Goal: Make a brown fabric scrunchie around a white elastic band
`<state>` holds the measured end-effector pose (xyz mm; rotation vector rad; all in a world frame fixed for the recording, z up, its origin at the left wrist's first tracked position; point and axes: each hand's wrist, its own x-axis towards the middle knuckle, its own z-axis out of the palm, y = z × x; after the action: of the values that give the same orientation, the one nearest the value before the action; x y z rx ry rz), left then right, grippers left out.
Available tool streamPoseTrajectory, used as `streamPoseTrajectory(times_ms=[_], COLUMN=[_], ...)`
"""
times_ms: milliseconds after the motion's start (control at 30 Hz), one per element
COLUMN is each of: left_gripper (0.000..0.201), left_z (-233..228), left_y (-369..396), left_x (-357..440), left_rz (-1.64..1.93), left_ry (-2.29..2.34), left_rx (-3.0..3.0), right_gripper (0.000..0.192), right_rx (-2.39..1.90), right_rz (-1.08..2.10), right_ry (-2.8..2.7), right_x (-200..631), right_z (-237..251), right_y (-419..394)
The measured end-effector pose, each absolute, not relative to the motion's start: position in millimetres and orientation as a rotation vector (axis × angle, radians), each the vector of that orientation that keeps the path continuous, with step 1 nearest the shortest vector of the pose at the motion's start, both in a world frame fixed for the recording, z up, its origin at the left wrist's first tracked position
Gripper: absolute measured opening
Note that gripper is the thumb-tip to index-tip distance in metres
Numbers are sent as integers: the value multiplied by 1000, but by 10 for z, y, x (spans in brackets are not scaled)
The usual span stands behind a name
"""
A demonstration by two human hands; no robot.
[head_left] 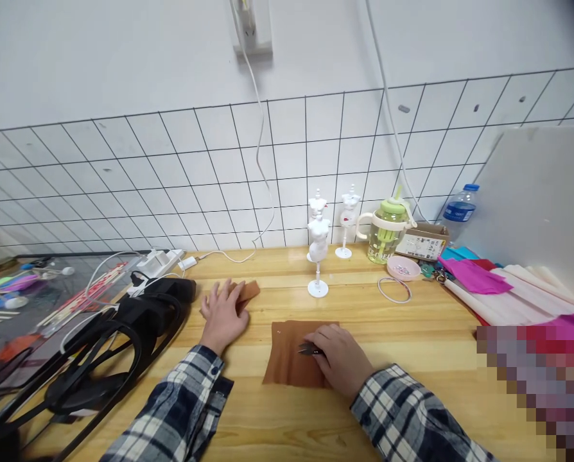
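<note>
While L hand (223, 314) rests flat on small brown scrap (246, 292), R hand (341, 358) grip pinches a small dark tool (309, 349) over brown cloth (289, 356), mid-counter (412, 359). Cloth looks thin, limp; best held at an edge.

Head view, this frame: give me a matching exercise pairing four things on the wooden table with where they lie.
Things:
1. small folded brown fabric piece
2. large flat brown fabric sheet
3. white miniature dress-form mannequin
4. green-lidded clear drinking bottle

Places:
A. under the right hand, which holds a small dark metal tool
B. at the back by the tiled wall, right of the small figures
C. under the fingers of the left hand
D. upright on a round base behind the sheet

Pairs: 1-C, 2-A, 3-D, 4-B
</note>
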<state>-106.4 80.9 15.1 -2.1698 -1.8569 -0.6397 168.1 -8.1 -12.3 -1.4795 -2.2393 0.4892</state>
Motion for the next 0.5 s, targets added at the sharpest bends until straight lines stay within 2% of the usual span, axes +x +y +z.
streamPoseTrajectory(times_ms=[33,133,200,267,500], left_gripper=[58,41,44,57,68], left_z=[147,137,93,21,-82], left_y=[736,464,306,214,239], left_x=[-989,-753,-602,-492,-511], left_rz=[-730,-925,-730,-490,-157], left_ry=[-1844,-1554,-1382,-1246,-1408], left_rx=[-2156,-2579,-3001,-3246,-3269], right_gripper=[30,29,29,29,34], right_rx=[-1486,-1483,-1459,-1455,-1758], right_rz=[497,511,515,514,449], right_ry=[-2226,-2208,-2220,-2236,-2059], right_x=[1696,1738,1775,1834,2058], right_z=[-127,-139,-143,-144,-178], right_y=[-77,-69,-58,-32,96])
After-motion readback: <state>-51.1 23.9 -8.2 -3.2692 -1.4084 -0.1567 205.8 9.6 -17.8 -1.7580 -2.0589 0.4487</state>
